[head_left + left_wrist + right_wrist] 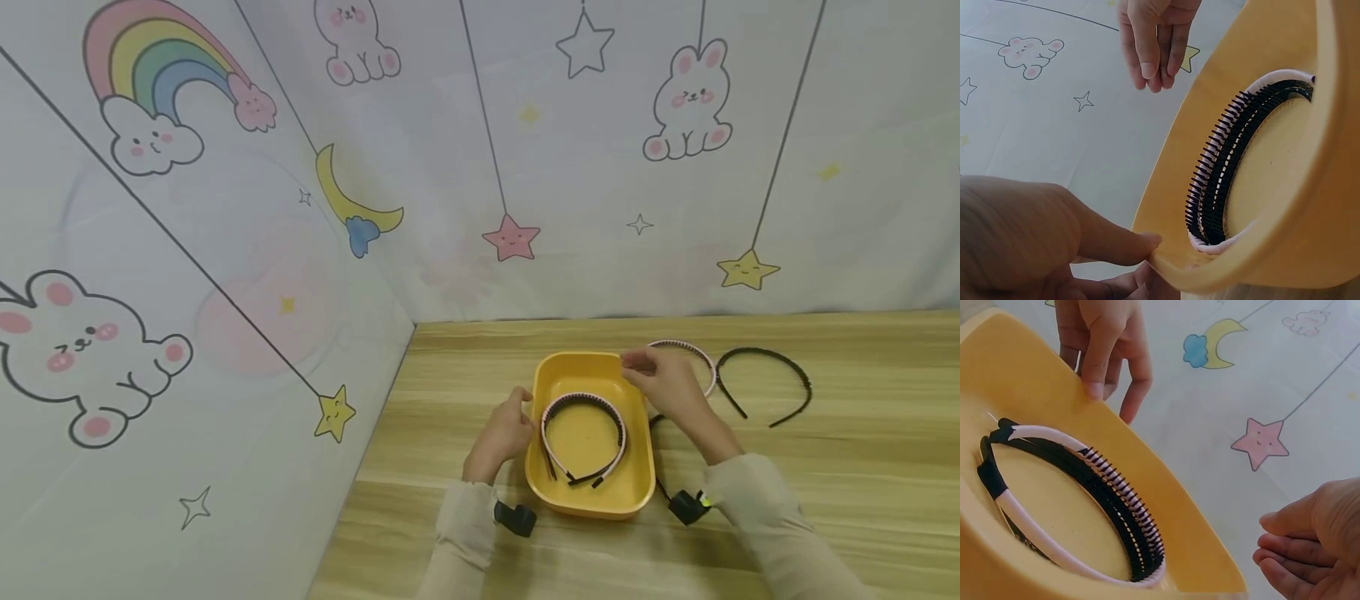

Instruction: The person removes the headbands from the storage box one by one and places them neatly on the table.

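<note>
A yellow plastic basin (587,508) stands on the table, with pink and black headbands (621,425) stacked inside it. Comb-like black teeth line the inner curve of the headbands in both wrist views. My left hand (506,432) pinches the basin's left rim, its thumb on the rim and the other fingers outside, as the left wrist view shows. Near the basin's far right corner is my right hand (667,385), holding nothing. Its fingers (1294,550) are loosely bent and apart from the rim in the right wrist view.
To the right, a pink headband (705,358) lies partly hidden behind my right hand. A black headband (804,375) lies beside it on the wooden table (885,467). Printed white cloth walls (585,167) rise behind the table and on the left.
</note>
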Demonstrator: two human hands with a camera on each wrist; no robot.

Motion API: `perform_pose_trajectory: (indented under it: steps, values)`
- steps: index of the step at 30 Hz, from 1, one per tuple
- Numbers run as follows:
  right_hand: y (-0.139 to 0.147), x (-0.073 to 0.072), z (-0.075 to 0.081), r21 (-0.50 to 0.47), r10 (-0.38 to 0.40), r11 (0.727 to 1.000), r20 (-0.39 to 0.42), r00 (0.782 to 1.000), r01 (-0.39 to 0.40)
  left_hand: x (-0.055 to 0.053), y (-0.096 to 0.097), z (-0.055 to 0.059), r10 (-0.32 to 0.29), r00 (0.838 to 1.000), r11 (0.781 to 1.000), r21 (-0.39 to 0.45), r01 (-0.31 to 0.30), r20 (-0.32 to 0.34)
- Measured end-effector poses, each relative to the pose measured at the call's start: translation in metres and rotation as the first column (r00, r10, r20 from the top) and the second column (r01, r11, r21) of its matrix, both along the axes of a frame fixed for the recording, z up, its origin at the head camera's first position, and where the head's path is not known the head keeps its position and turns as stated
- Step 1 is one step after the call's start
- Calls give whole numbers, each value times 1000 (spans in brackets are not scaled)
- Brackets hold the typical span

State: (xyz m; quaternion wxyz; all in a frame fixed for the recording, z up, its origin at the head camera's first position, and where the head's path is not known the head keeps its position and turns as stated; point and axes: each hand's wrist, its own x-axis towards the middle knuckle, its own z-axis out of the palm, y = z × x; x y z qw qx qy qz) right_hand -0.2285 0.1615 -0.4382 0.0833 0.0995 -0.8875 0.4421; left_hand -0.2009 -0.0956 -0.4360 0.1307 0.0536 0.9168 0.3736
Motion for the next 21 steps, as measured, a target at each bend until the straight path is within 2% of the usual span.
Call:
perform_pose_trajectory:
  steps: [8,16,21]
  values:
    - [-18,-2,-6,-15,39,999,29,999,-39,0,-1,0,7,1000,1000,3,-7,4]
    - [-31,-4,-10,-11,45,999,20,999,-44,-1,-1,-1,6,1000,1000,8,-6,2]
    - [-36,-6,-12,-12,47,999,50,998,-47,-1,-1,-1,8,1000,1000,12,-8,13]
